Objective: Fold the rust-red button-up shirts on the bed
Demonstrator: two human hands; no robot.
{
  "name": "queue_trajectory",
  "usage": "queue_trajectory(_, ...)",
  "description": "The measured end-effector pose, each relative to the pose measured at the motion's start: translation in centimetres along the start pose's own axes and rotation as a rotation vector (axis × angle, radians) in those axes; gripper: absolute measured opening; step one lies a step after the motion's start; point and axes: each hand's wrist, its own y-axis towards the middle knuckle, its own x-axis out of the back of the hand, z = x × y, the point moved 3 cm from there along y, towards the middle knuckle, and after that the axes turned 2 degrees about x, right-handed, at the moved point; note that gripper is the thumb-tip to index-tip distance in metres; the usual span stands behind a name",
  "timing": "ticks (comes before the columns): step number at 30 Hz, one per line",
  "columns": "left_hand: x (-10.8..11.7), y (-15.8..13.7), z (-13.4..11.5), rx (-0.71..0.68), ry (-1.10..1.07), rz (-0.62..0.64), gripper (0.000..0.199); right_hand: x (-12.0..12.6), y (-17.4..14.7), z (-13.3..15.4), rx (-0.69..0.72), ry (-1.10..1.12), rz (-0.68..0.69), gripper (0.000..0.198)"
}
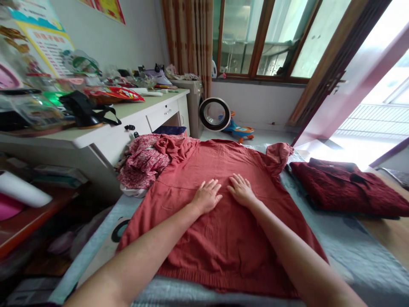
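A rust-red jacket (223,238) with a gathered hem lies spread out on a pale blue cloth-covered surface (348,256). Its hem faces me and its sleeves are bunched at the far left and far right corners. My left hand (207,196) rests flat on the middle of the jacket with the fingers stretched out. Just to the right, my right hand (242,190) also lies palm down on the fabric, fingers extended. The two hands are a small gap apart, and neither holds anything.
Crumpled red-and-white patterned cloth (143,164) lies by the left sleeve. A folded dark red garment (348,185) sits at the right. A cluttered desk (134,117) stands on the left, with a washing machine's open round door (214,114) beyond it. An open door (348,85) is at right.
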Motion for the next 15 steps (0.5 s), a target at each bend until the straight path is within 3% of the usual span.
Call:
queue_trajectory(2, -0.8, -0.9, -1.7, 0.007, 0.011, 0.010, 0.055, -0.3, -1.1, 1.7, 0.076, 0.008, -0.010, 0.057)
queue_trajectory(4, -1.1, -2.1, -2.1, 0.030, 0.024, 0.014, 0.058, -0.2, -1.9, 1.4, 0.060, 0.000, -0.021, 0.058)
queue_trajectory(11, -0.1, -6.8, 1.0, 0.108, 0.102, 0.031, 0.066, 1.2, -3.6, -5.1, -0.210, -0.080, -0.008, 0.056)
queue_trajectory(15, 0.5, -9.6, 2.0, 0.123, 0.161, 0.016, 0.067, 1.6, -5.5, -7.6, -0.251, -0.107, -0.005, 0.057)
